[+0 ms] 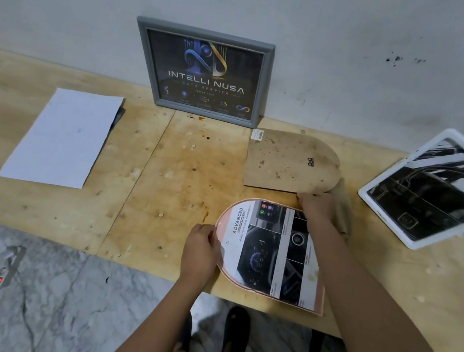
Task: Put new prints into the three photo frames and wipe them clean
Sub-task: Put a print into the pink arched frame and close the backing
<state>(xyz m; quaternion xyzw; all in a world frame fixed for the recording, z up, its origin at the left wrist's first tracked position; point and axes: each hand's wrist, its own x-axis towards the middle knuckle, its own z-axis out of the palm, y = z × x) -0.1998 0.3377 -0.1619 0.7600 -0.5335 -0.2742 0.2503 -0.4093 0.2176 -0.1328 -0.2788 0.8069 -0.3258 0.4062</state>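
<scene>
At the near edge of the plywood table (167,183), an arched pink photo frame (319,296) is lying flat with a car-dashboard print (271,251) on it. The left hand (202,247) is pinching its rounded end with the thumb on top, while the right hand (316,207) is clutching a beige cloth (342,207) at its far straight corner. Just beyond the arched frame an arched backing board (286,164) is lying flat, farther back a grey frame (204,72) is leaning on the wall (325,42), to its right a white frame (435,191) is sitting tilted, and well to its left white paper sheets (63,138) are lying.
</scene>
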